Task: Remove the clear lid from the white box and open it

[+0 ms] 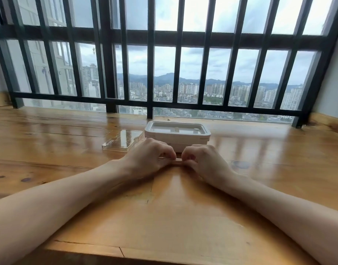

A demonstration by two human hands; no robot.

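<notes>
The white box (185, 139) stands on the wooden table (183, 207) near the window, with a white recessed inner cover on top. To its left, apart from it, the clear lid (124, 140) lies flat on the table. My left hand (149, 158) and my right hand (204, 159) are side by side just in front of the box, fingers curled. Both pinch a thin pale strip (178, 160) low at the box's front. I cannot tell whether the strip is part of the box. My hands hide the lower front of the box.
A black metal window grille (150, 73) rises right behind the box along the table's far edge. A wooden skirting and a wall (334, 88) close the right side. The table's near edge (87, 253) runs below my forearms.
</notes>
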